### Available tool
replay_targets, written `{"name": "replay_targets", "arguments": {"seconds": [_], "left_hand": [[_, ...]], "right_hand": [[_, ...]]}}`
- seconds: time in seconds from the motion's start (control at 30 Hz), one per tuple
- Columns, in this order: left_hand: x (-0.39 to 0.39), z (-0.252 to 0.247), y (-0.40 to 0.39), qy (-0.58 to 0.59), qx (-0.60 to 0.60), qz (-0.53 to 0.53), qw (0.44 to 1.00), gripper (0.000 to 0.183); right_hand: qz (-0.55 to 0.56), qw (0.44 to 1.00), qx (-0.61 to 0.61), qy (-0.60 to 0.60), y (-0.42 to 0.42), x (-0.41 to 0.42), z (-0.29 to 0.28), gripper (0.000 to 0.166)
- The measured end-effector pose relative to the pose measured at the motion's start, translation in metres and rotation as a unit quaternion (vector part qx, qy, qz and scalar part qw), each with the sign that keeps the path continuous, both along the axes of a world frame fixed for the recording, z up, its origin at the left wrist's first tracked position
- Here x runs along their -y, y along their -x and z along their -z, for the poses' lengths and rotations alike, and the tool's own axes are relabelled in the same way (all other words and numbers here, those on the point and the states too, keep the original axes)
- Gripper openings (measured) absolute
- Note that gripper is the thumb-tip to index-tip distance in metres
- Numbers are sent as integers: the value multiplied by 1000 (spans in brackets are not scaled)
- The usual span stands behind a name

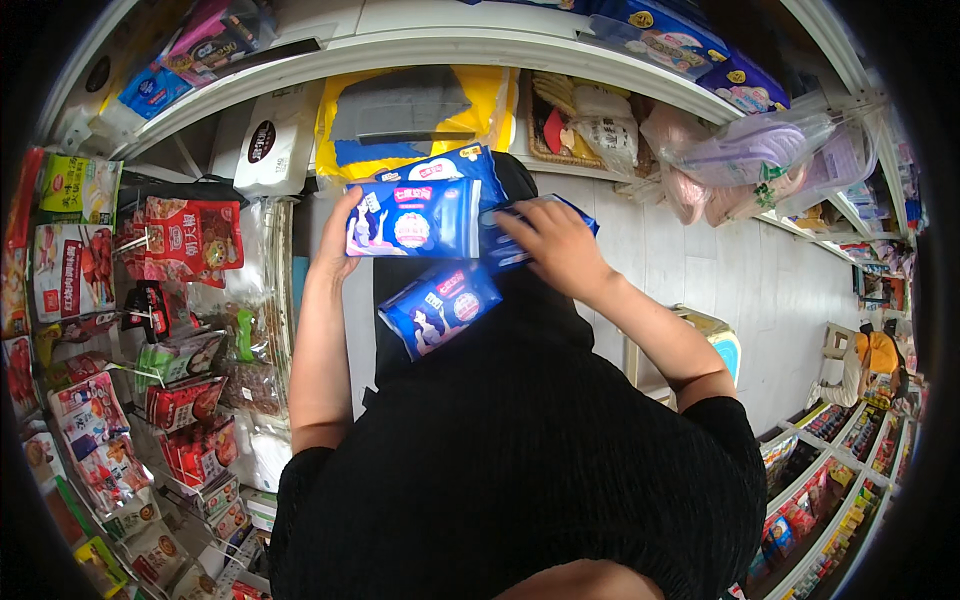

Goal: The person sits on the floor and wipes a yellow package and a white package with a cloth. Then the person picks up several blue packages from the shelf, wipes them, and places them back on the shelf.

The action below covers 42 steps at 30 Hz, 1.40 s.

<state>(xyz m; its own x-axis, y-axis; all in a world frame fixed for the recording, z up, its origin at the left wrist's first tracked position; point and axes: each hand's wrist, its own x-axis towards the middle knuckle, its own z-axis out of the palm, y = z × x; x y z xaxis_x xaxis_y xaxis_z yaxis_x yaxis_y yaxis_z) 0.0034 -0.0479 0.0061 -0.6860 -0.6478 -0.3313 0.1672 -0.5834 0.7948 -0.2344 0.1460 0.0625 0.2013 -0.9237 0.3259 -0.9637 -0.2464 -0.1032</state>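
My left hand [337, 240] grips the left end of a blue plastic pack of sanitary pads [442, 210], its printed front facing up. Partly covered by it, another blue pack [480, 169] shows along its far edge. My right hand [559, 244] curls over a darker blue pack [501, 244] just to the right; the hand hides most of that pack. Nearer my body, a similar blue pack [446, 311] lies tilted on my black-clothed lap.
White shelving [450, 49] crosses ahead, with a torn yellow package [487, 97] and a wicker basket [536, 127] beneath. Bagged slippers [750, 157] hang at right. Hanging food packets [195, 232] line the left. A stool [705, 330] stands by my right elbow. A person [877, 356] is far right.
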Motion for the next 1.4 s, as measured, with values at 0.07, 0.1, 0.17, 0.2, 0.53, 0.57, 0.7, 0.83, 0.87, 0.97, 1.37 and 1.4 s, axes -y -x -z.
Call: {"name": "replay_targets", "arguments": {"seconds": [0.07,0.1,0.17,0.2,0.53,0.57,0.7,0.83,0.87,0.97,1.37,1.4], "left_hand": [[-4,-3,-2,40,-16,63,997,49],[-6,-9,-2,46,-1,106,993,56],[-6,-12,-4,82,24,159,984,63],[-3,-10,-7,67,13,198,978,65],[3,-15,-8,178,64,214,958,50],[1,-16,-7,198,90,194,957,47],[-13,-28,-3,270,168,142,937,35],[-25,-37,-2,324,198,154,912,35],[-27,-37,-4,341,197,163,904,36],[-30,-38,-6,362,206,165,894,41],[-66,-58,0,269,225,-19,936,50],[-67,-67,-1,232,220,-29,947,46]], "right_hand": [[38,995,75,-51,13,-1,5,61],[56,989,115,-76,18,-1,3,58],[71,974,166,-136,27,-1,-6,48],[76,967,181,-161,33,-1,-12,47],[146,878,346,-298,65,19,-35,51],[144,867,369,-302,69,21,-30,51],[152,833,434,-308,79,20,-17,48],[145,833,438,-306,82,21,-18,46],[140,837,433,-303,83,22,-19,46],[159,774,503,-350,111,27,-18,50],[2,517,762,-390,99,126,26,50],[15,530,747,-401,97,127,28,51]]}}
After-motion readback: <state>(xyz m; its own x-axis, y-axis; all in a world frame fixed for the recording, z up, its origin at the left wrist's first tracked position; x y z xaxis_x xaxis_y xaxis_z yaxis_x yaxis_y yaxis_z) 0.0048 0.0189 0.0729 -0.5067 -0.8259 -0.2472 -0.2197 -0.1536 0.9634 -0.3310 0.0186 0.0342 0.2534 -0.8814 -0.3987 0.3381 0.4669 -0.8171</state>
